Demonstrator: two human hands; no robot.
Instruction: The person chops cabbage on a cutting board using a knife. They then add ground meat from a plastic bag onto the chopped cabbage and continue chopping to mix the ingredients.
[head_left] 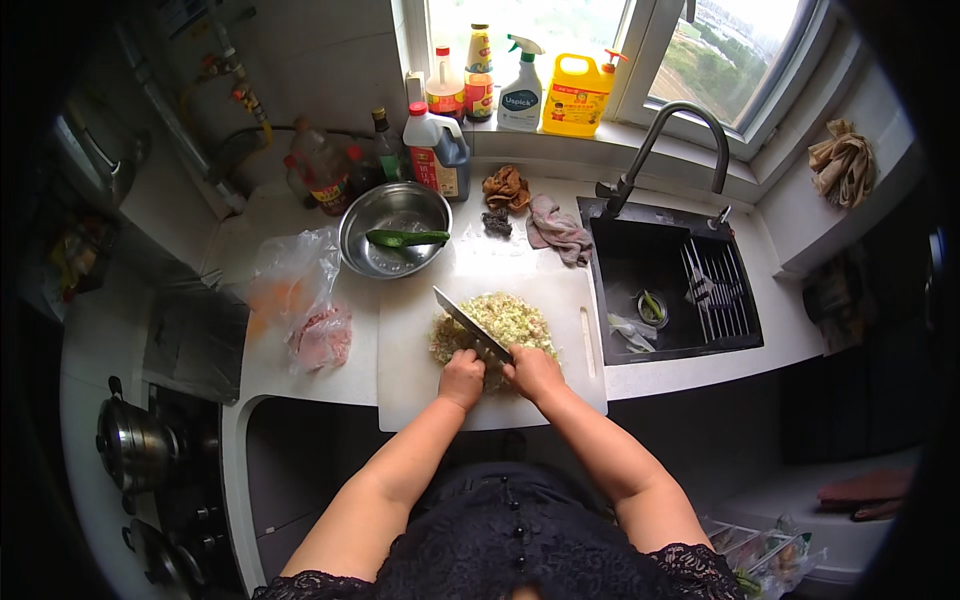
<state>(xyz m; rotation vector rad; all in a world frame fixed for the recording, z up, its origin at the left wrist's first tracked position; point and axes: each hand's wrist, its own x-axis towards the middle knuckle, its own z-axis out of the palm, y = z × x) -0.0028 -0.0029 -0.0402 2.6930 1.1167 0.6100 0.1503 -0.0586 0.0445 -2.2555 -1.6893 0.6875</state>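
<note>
A pile of finely chopped pale green food (512,322) lies on the white cutting board (420,400), with pinkish bits mixed in. My right hand (533,372) is closed round the handle of a kitchen knife (470,322). The blade slants across the pile toward the far left. At the pile's near left edge rests my left hand (462,378), close to the blade. Its fingers are curled in, and what they hold, if anything, is hidden.
Behind the board stands a steel bowl (365,215) holding a green cucumber-like vegetable (405,239). Plastic-bagged pink meat (322,338) lies left. A dark sink (625,280) with a tall faucet (665,120) is right. Bottles (478,75) line the sill; a cloth (560,232) lies beside the sink.
</note>
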